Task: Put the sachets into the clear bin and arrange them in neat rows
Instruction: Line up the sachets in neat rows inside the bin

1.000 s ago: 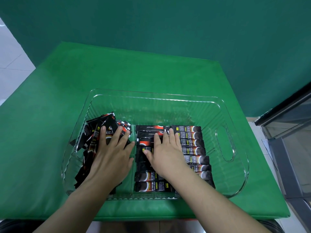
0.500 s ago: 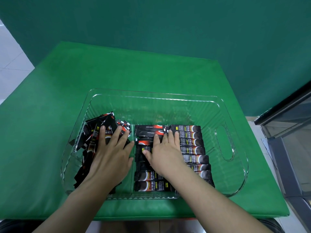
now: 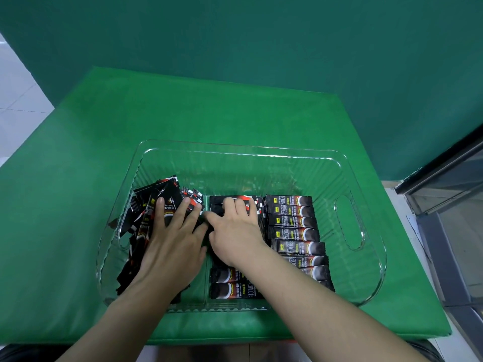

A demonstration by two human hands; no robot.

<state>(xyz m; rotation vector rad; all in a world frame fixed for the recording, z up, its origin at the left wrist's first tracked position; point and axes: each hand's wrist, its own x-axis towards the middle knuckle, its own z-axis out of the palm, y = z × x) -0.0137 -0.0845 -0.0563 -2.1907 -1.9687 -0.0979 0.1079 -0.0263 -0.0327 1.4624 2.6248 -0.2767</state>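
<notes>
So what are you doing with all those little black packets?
A person is sorting coffee sachets inside a clear bin on a green table. The left hand lies flat on a messy pile of sachets. The right hand rests on the middle row. A tidy row sits beside it on the right.

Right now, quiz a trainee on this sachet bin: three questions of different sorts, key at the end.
1. True or false: the left hand lies flat on the loose pile of sachets.
2. Where do the neat rows of sachets lie in the clear bin? A) far end B) middle to right C) outside it
3. Fill in: the bin stands on a ___ mat.

Key: 1 true; 2 B; 3 green. The right hand rests on the inner row, fingers fairly straight.
</notes>
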